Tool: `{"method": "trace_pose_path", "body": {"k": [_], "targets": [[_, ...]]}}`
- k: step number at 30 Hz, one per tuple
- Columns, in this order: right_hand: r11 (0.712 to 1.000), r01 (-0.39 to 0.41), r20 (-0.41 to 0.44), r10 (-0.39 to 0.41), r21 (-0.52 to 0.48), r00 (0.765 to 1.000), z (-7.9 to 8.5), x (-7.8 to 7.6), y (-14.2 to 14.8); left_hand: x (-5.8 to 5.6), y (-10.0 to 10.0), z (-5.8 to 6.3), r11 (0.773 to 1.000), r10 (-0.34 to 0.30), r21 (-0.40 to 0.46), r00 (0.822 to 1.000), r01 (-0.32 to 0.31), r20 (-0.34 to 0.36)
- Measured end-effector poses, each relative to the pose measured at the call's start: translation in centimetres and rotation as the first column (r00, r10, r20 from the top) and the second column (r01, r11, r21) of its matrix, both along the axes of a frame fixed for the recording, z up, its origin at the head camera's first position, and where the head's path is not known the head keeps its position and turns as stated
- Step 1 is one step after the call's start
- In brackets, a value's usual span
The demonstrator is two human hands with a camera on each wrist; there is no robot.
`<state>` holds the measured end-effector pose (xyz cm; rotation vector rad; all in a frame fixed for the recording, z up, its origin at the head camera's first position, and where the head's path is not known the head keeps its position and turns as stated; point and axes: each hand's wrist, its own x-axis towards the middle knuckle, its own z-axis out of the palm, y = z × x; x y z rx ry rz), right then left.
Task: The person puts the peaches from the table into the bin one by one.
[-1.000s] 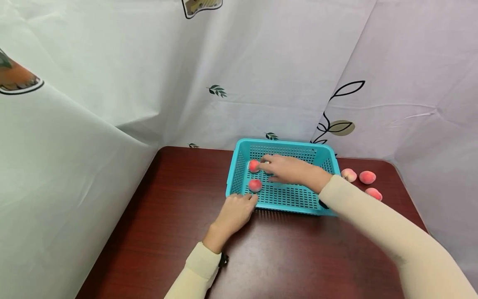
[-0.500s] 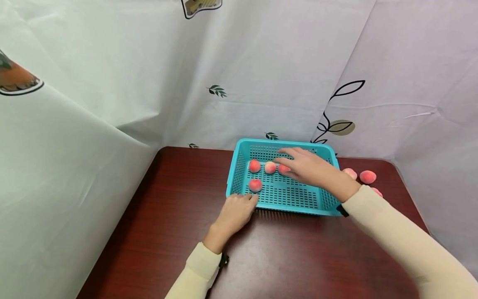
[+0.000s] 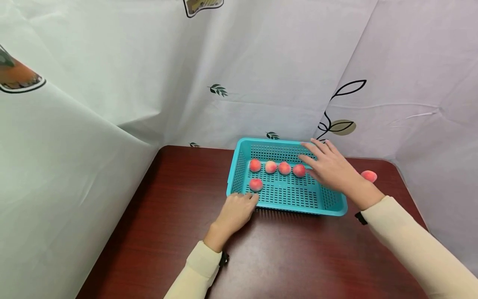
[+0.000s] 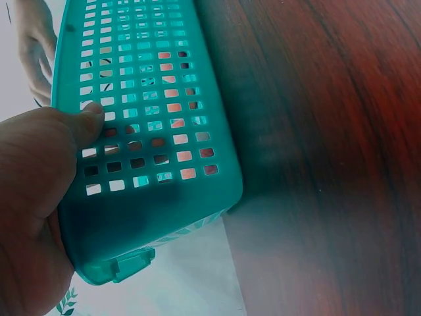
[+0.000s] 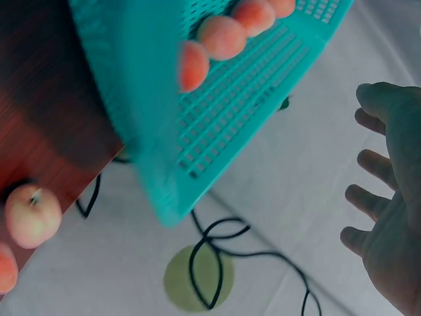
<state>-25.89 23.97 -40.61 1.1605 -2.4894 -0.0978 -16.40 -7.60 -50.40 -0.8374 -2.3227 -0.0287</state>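
My left hand [image 3: 237,209] grips the near left rim of a turquoise perforated plastic basket [image 3: 291,209]. In the left wrist view its thumb [image 4: 89,124] lies on the basket's outer wall, with the other fingers hidden. Several red-pink peaches [image 3: 284,168] line up along the back of the basket floor, and a single peach [image 3: 256,185] sits at the front left. My right hand [image 3: 330,168], fingers spread and holding nothing, is over the basket's right end, close to the rightmost peach [image 3: 299,170] of the row.
Right of the basket, a peach [image 3: 369,176] shows on the dark red wooden table [image 3: 298,249]. The right wrist view shows a paler peach [image 5: 33,216] beside another [image 5: 8,268] there. A white printed cloth [image 3: 261,62] hangs behind and around the table.
My right hand has drawn back rightward across the basket, uncovering the peaches of the back row. It now hides some of those on the table. My left hand stays on the rim.
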Motion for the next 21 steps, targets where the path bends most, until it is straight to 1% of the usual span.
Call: {"method": "trace_pose_path", "body": {"k": [3, 6, 10, 15, 21], "targets": [[1.0, 0.016, -0.045, -0.017, -0.025, 0.999, -0.2, -0.1, 1.1, -0.1, 0.0, 0.0, 1.0, -0.009, 0.01, 1.0, 0.009, -0.014], [0.998, 0.039, -0.066, -0.042, -0.046, 0.997, -0.5, -0.1, 2.1, -0.2, -0.1, -0.1, 1.0, -0.009, 0.012, 1.0, 0.009, -0.018], [0.994, 0.081, -0.051, -0.085, -0.067, 0.995, -0.7, -0.1, 3.0, -0.2, -0.1, -0.2, 1.0, 0.003, 0.0, 1.0, -0.003, 0.004], [0.983, 0.16, -0.014, -0.162, -0.094, 0.987, -0.9, 0.0, 4.2, -0.2, -0.1, -0.4, 1.0, 0.02, -0.024, 0.999, -0.019, 0.038], [0.957, 0.239, 0.015, -0.24, -0.166, 0.971, -1.4, 0.1, 5.9, -0.3, 0.0, -0.7, 0.999, 0.032, -0.039, 0.998, -0.03, 0.054]]}}
